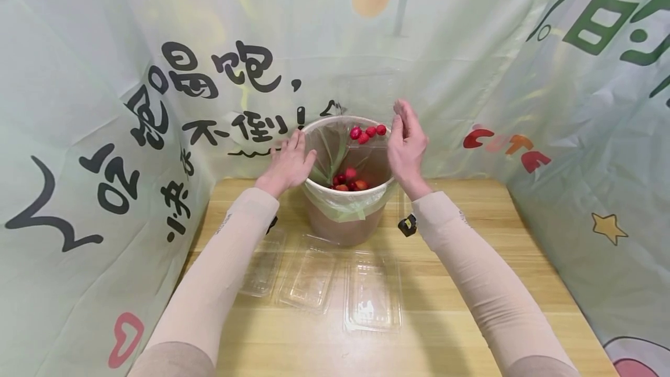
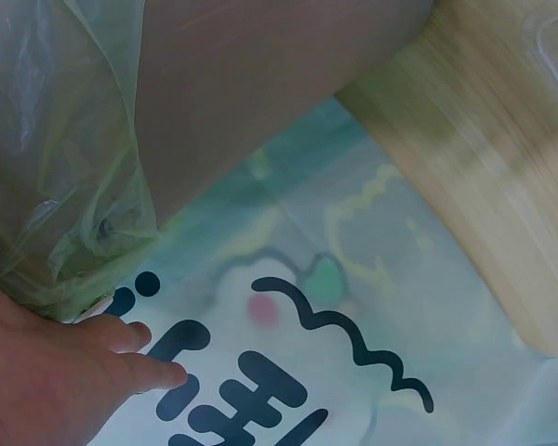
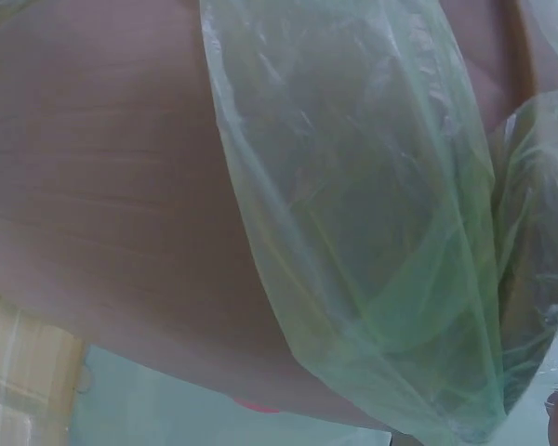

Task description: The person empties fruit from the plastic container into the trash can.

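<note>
A bin (image 1: 342, 223) lined with a thin pale-green bag (image 1: 350, 209) stands at the back of the table. Small red and orange-red fruits (image 1: 360, 185) lie inside it. Several more red fruits (image 1: 363, 138) show higher up, just inside the far rim, against faint edges of a clear plastic box (image 1: 373, 147). At the bin's right rim my right hand (image 1: 407, 147) is raised, fingers bent and thumb toward the box's side. My left hand (image 1: 288, 162) rests at the left rim, fingers extended; the left wrist view shows its fingers (image 2: 158, 373) beside the bag.
Clear plastic boxes (image 1: 373, 295) lie on the wooden table (image 1: 450, 307) in front of the bin. Printed cloth (image 1: 324, 28) walls the table at the back and both sides. A small black object (image 1: 407, 225) is near the right forearm.
</note>
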Tool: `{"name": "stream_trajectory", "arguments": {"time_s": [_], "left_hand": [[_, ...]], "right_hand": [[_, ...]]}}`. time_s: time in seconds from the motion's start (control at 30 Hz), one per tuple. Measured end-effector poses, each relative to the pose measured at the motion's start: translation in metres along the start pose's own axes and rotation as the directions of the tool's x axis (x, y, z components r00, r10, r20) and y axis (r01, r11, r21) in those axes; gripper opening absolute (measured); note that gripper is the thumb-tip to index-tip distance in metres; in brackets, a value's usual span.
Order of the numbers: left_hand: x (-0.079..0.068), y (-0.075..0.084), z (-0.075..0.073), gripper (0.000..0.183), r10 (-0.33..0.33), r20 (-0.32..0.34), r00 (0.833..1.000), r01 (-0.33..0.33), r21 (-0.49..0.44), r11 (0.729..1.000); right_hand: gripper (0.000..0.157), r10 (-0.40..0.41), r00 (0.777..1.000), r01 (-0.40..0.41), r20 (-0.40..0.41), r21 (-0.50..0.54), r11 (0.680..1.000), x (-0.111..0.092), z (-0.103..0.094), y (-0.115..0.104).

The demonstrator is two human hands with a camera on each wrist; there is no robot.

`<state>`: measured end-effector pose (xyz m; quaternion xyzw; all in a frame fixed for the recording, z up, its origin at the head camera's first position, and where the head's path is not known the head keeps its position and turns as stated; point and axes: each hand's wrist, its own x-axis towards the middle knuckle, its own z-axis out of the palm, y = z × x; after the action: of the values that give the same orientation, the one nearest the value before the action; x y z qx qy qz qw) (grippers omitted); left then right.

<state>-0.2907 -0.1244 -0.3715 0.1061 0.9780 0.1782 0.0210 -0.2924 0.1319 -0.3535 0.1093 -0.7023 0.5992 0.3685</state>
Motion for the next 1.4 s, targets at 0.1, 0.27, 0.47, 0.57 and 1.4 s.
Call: {"name": "stream_trajectory", "arguments": {"time_s": [0.1, 0.27, 0.47, 0.57, 1.4], "left_hand": [[-0.0004, -0.0001, 0.0005, 0.077, -0.003, 0.002, 1.000, 0.003, 0.002, 1.000], [-0.0006, 0.0000, 0.0010, 0.077, -0.002, 0.002, 1.000, 0.002, 0.005, 1.000], [-0.0001, 0.0003, 0.0009, 0.077, -0.001, -0.001, 1.000, 0.001, 0.005, 1.000], [0.0000, 0.0004, 0.0009, 0.077, -0.002, 0.001, 1.000, 0.002, 0.007, 1.000], [-0.0001, 0.0000, 0.0023, 0.078, 0.001, -0.009, 1.000, -0.001, 0.013, 1.000]], "right_hand": [[0.036, -0.039, 0.999, 0.039, -0.016, 0.001, 0.999, -0.0004, 0.0014, 0.0003], [0.033, -0.125, 0.991, 0.123, -0.037, -0.044, 0.991, -0.0006, 0.0023, -0.0025], [0.032, -0.194, 0.980, 0.188, -0.053, -0.100, 0.977, -0.0003, 0.0031, -0.0059], [0.032, -0.214, 0.976, 0.208, -0.048, -0.103, 0.973, -0.0006, 0.0034, -0.0082], [0.034, -0.118, 0.993, 0.118, -0.001, -0.073, 0.990, 0.0020, -0.0042, -0.0075]]}}
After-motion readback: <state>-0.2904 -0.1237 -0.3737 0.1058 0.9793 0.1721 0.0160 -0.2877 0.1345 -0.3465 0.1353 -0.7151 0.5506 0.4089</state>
